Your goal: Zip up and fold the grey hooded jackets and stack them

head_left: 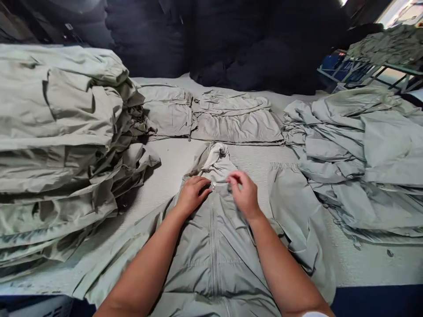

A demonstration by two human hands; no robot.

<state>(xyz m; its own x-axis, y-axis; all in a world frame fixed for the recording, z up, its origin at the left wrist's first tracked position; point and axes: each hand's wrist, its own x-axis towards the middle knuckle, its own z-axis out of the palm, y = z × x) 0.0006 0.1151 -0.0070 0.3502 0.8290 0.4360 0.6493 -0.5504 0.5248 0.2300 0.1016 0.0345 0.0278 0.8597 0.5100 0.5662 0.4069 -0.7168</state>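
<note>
A grey-green jacket (198,246) lies front up on the pale table, its collar pointing away from me and its zipper (214,246) running down the middle. At the left side of the collar, my left hand (194,193) rests on the fabric with thumb and fingers curled near the zipper top, a small gap between their tips. My right hand (243,191) is just right of the zipper top, fingers curled in and pressed together; whatever they hold, if anything, is too small to make out. One sleeve (294,198) with an elastic cuff lies folded up on the right.
A tall pile of similar garments (56,145) stands at the left. Another pile (373,154) is on the right. Folded garments (231,116) lie across the back of the table (251,158). Dark fabric (238,44) hangs behind. A metal rack with cloth is at the far right.
</note>
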